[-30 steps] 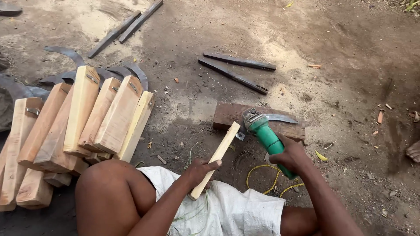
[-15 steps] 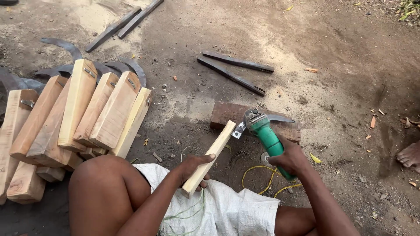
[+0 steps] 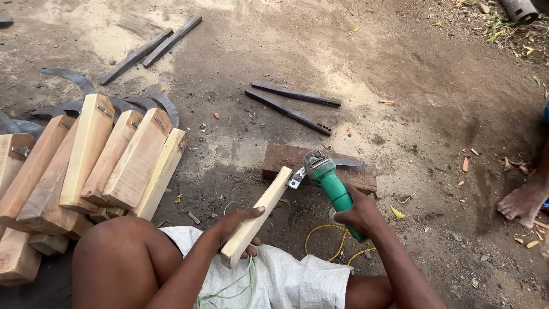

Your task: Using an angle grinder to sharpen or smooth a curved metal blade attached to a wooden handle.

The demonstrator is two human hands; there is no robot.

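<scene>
Your left hand is clenched round the wooden handle, its tip meeting the disc over the block. Your right hand wraps the grinder (keep it steady). Mind the yellow cord, the stacked handles left, and a bare foot right.

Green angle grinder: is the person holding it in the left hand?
No, the right hand grips the green angle grinder, while the left hand holds the pale wooden handle piece.
</scene>
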